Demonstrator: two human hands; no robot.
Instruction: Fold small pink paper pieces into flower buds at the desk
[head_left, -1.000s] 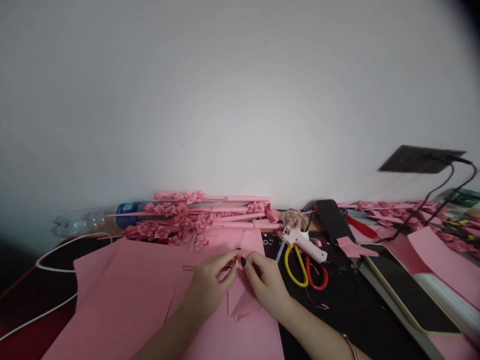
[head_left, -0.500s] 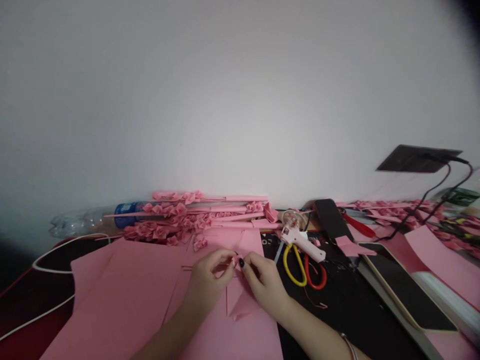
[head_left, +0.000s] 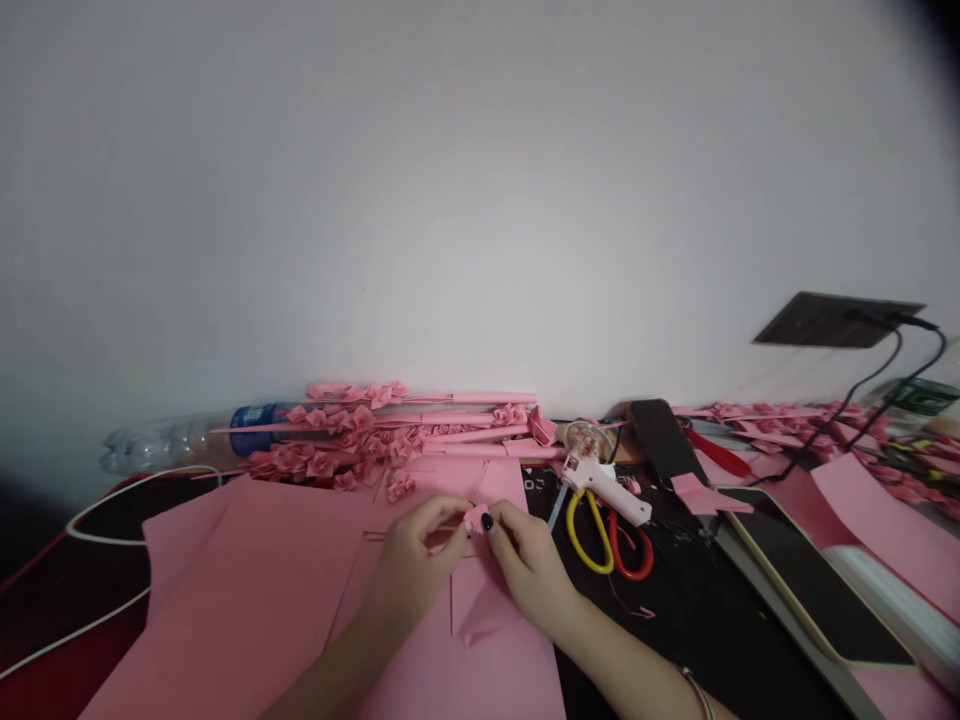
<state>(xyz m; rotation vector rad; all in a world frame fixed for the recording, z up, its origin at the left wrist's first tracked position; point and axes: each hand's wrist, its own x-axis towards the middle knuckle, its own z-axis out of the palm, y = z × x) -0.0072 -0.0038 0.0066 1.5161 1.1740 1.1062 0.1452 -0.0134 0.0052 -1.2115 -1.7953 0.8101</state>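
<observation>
Between the fingertips of both hands is a small folded pink paper piece [head_left: 475, 517]. My left hand [head_left: 417, 552] pinches it from the left, thumb and forefinger together. From the right, my right hand [head_left: 529, 560] pinches the same piece, its dark thumbnail facing up. Pink paper sheets [head_left: 255, 590] lie beneath and to the left of the hands. Just behind them rests a small pink paper flower [head_left: 400, 486]. Further back, pink flower stems [head_left: 352, 440] are piled along the wall.
Right of the hands lie a pink glue gun [head_left: 611, 490] and scissors with yellow and red handles [head_left: 589, 530]. Phones [head_left: 814, 575] and more pink paper are farther right. A plastic bottle [head_left: 176, 440] lies at the back left, near a white cable [head_left: 112, 540].
The fingertips have shifted slightly, and more of the small pink piece shows between them. My right thumb has moved a little to the right. The things around have stayed put.
</observation>
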